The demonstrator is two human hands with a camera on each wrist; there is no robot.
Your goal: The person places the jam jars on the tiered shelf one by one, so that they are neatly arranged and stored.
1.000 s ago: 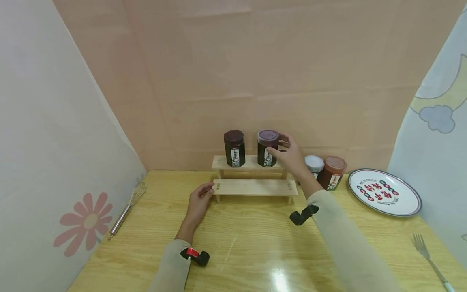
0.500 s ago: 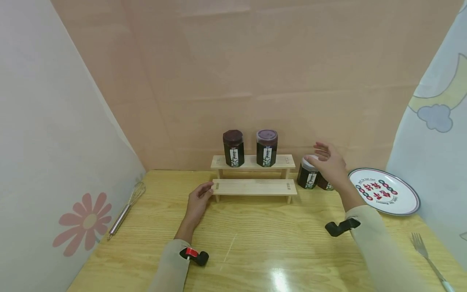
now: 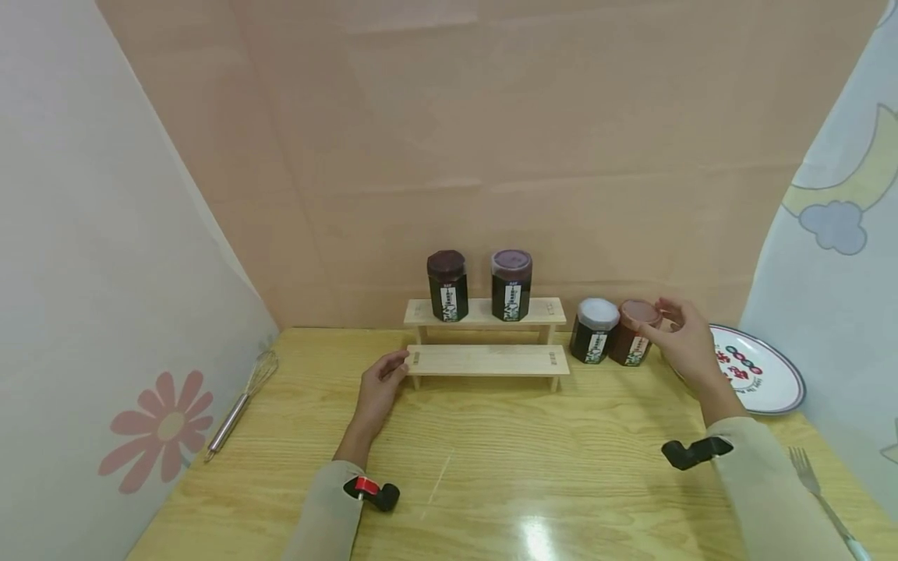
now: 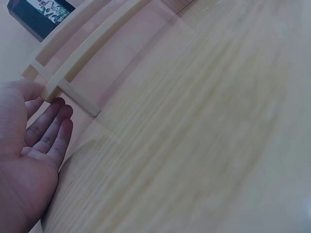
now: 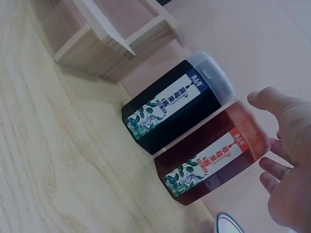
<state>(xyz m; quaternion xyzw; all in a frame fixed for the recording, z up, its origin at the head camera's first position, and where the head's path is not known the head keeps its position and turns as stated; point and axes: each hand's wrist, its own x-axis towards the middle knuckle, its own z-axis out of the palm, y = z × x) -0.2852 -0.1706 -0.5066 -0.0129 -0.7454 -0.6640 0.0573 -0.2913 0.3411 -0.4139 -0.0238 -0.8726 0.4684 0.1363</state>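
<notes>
A two-tier wooden stand (image 3: 487,360) holds two dark jars on its upper board: a jar with a dark maroon lid (image 3: 447,290) and a jar with a purple lid (image 3: 511,290). My left hand (image 3: 377,389) holds the left end of the lower board, thumb and fingertips at its edge in the left wrist view. Right of the stand, a jar with a white lid (image 5: 170,104) stands beside a red-brown jar (image 5: 209,160). My right hand (image 3: 684,343) is spread around the red-brown jar's lid; in the right wrist view the thumb is apart from it.
A whisk (image 3: 242,405) lies at the table's left side. Behind my right hand is a white plate (image 3: 772,382) with red characters, partly hidden. A fork (image 3: 821,495) lies near the right edge. A peach backdrop (image 3: 484,140) rises behind the stand.
My right hand has let go of the purple-lidded jar on the upper board and moved right, past the white-lidded jar, to the red-brown jar. The left hand stays at the stand.
</notes>
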